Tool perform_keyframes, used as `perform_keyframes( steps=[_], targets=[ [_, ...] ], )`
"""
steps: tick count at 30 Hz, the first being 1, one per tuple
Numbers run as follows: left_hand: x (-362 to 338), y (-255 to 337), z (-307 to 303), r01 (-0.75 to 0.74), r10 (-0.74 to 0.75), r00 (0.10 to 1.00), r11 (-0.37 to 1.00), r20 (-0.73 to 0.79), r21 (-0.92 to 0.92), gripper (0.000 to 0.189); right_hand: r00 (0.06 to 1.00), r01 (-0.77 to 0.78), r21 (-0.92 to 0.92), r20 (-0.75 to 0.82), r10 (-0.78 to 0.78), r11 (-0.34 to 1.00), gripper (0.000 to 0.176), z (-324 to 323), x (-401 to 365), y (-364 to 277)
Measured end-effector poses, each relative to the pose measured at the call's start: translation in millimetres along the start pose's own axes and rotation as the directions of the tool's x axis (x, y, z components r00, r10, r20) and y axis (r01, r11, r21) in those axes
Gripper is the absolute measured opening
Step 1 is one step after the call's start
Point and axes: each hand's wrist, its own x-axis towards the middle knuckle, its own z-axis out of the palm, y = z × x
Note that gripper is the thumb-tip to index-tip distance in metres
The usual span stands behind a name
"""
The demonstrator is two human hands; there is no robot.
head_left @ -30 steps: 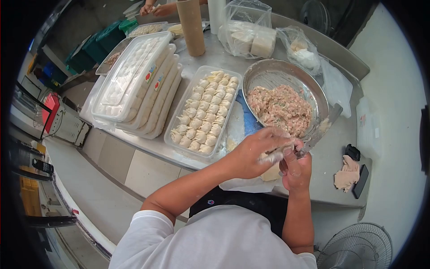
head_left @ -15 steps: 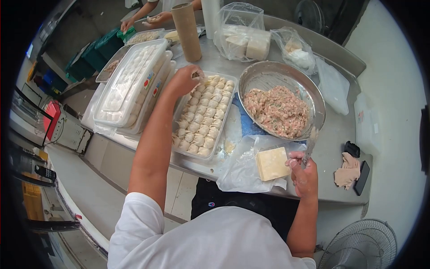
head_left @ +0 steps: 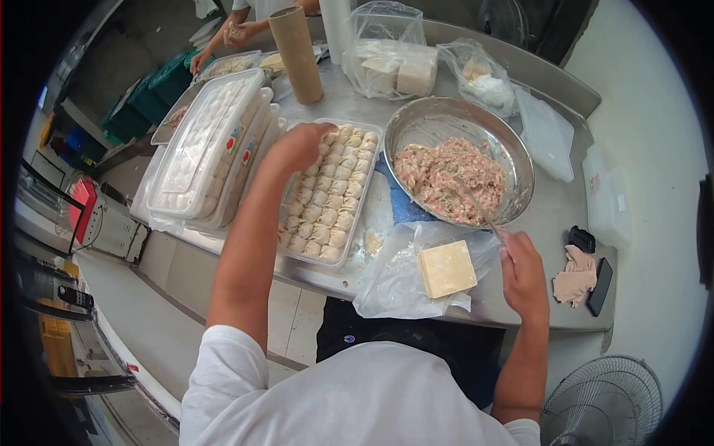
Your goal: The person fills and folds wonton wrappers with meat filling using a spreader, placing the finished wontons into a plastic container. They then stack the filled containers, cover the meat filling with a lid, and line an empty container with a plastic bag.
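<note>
Dumplings [head_left: 327,195] sit in close rows in a clear plastic tray [head_left: 366,184], on the metal table [head_left: 561,204]; my left hand [head_left: 303,146] is over the tray's far left corner, fingertips down by the dumplings there, can't tell if they pinch anything; my right hand [head_left: 525,271] is clamped round the handle of a spatula [head_left: 476,204], its blade in the meat filling [head_left: 439,175] in the steel bowl [head_left: 517,167], right of the tray; square wrappers [head_left: 448,269] lie stacked on a plastic sheet [head_left: 387,286], nearer me; lidded containers [head_left: 201,141] stand stacked left of the tray.
</note>
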Motion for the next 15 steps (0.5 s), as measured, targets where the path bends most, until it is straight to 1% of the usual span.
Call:
perform_keyframes(
  steps=[1,2,3,4,5,6,7,9,10,12,13,15],
  targets=[
    [-10.4,15.6,1.4,-0.001,0.001,1.000,1.000,0.000,0.000,0.059,1.000,-0.001,0.000,-0.001,0.001,1.000,0.029,0.8,10.6,0.1],
    [-24.8,38.0,6.9,-0.102,0.089,0.980,0.993,-0.180,-0.065,0.058,0.997,0.076,-0.154,-0.002,-0.077,0.985,0.029,2.3,20.4,0.3],
    [-39.1,62.0,12.9,-0.212,0.160,0.919,0.971,-0.361,-0.109,0.057,0.988,0.151,-0.304,0.008,-0.156,0.941,0.030,4.5,31.6,0.2],
    [-55.2,89.1,19.0,-0.249,0.188,0.951,0.936,-0.244,-0.248,0.052,0.988,0.148,-0.303,0.011,-0.152,0.941,0.030,9.6,44.3,-1.3],
    [-71.1,116.3,29.3,-0.263,0.230,0.965,0.883,-0.130,-0.388,0.048,0.985,0.164,-0.379,0.019,-0.170,0.911,0.027,17.1,58.1,-3.3],
    [-80.6,131.9,59.7,-0.484,0.431,0.875,0.772,-0.220,-0.412,0.042,0.982,0.181,-0.455,0.028,-0.189,0.872,0.024,23.7,68.7,-4.3],
    [-99.6,160.1,64.4,-0.478,0.486,0.866,0.736,-0.118,-0.480,0.034,0.981,0.184,-0.458,0.031,-0.191,0.870,0.024,30.0,75.5,-3.6],
    [-117.1,193.2,101.2,-0.604,0.636,0.755,0.584,-0.156,-0.542,0.031,0.943,0.310,-0.443,0.254,-0.214,0.841,0.019,39.5,85.5,-2.1],
    [-122.4,202.7,111.7,-0.603,0.631,0.758,0.584,-0.163,-0.543,0.031,0.941,0.317,-0.444,0.259,-0.219,0.838,0.019,37.4,85.6,-1.9],
    [-128.5,213.8,124.4,-0.598,0.619,0.774,0.644,-0.135,-0.478,0.031,0.938,0.323,-0.422,0.261,-0.228,0.847,0.013,27.6,80.3,3.2],
    [-127.9,213.8,125.0,-0.597,0.618,0.774,0.642,-0.136,-0.482,0.031,0.938,0.323,-0.423,0.264,-0.226,0.846,0.013,21.3,77.2,8.9],
    [-124.8,214.5,125.5,-0.564,0.594,0.794,0.638,-0.131,-0.523,0.025,0.945,0.306,-0.370,0.230,-0.233,0.877,0.015,8.4,71.5,20.3]
  ],
)
